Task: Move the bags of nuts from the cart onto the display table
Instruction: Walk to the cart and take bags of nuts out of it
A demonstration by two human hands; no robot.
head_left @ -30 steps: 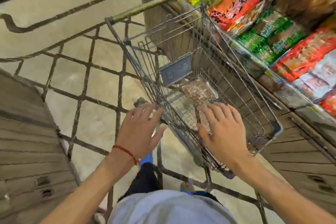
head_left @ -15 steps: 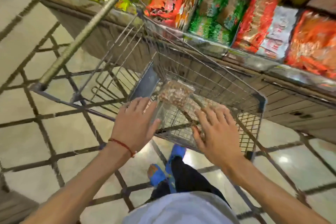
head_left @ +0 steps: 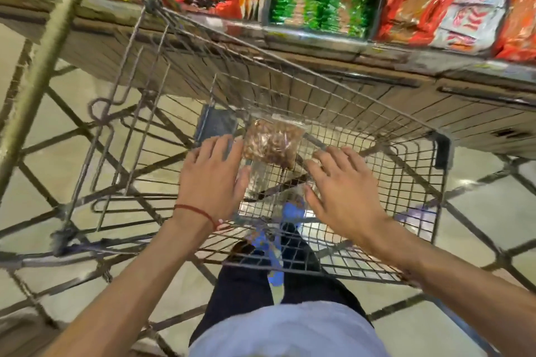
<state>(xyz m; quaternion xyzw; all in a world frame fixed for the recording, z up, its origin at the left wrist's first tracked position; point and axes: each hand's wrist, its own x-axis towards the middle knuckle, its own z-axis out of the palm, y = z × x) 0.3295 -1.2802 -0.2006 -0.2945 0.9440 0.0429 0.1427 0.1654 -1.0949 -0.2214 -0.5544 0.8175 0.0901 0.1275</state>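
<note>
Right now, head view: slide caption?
Left hand and right hand, both open, flank a clear plastic bag of brown nuts inside a grey wire cart beside a display table.

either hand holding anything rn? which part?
Nothing held. Left hand and right hand are open, either side of the bag of nuts in the cart.

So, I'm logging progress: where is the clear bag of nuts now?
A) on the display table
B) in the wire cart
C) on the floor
B: the bag of nuts lies on the mesh of the cart, between the open left hand and right hand.
</note>
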